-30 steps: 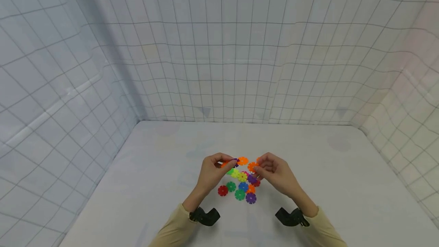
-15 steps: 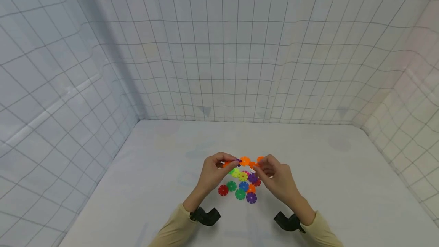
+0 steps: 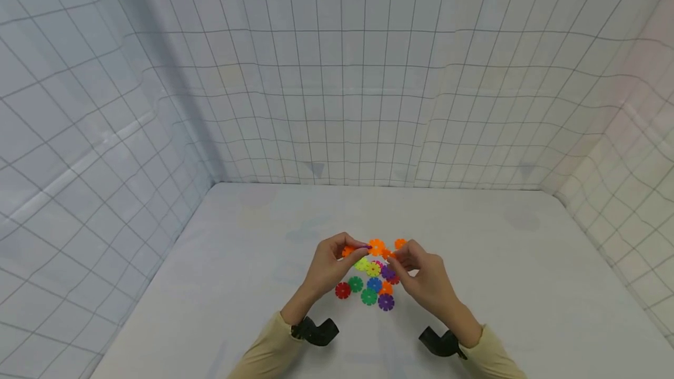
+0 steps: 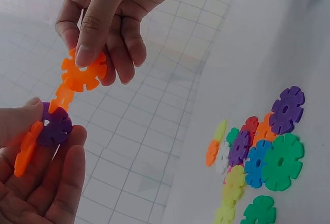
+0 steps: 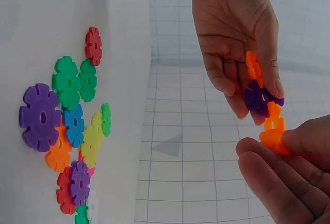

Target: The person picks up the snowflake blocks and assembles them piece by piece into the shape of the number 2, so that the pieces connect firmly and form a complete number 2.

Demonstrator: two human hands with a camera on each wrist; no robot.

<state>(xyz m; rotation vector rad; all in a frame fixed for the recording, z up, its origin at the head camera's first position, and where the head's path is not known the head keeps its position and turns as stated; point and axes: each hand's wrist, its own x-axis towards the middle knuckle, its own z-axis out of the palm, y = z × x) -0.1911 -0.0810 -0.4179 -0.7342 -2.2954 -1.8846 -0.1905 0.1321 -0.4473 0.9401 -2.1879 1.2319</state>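
My left hand (image 3: 327, 262) pinches a purple notched plastic disc (image 4: 58, 128), part of a short chain held above the table. An orange disc (image 4: 28, 149) sticks out from the purple one at the left palm. On its other side, a middle orange disc (image 4: 63, 96) slots into the purple disc edge-on. Between thumb and fingers, my right hand (image 3: 429, 271) holds another orange disc (image 4: 85, 75), which meets the middle one at its rim. How deep those two notches sit in each other I cannot tell.
Loose notched discs lie on the white table (image 3: 253, 285) below the hands, among them a red one (image 3: 343, 290), a green one (image 3: 369, 296), a blue one (image 3: 374, 285) and a purple one (image 3: 387, 302). Gridded white curtains (image 3: 368, 104) surround the table.
The right hand has moved slightly left. Its orange disc, apart from the chain's end a second ago, now touches the chain's orange disc. The left hand has tilted the purple disc more edge-on.
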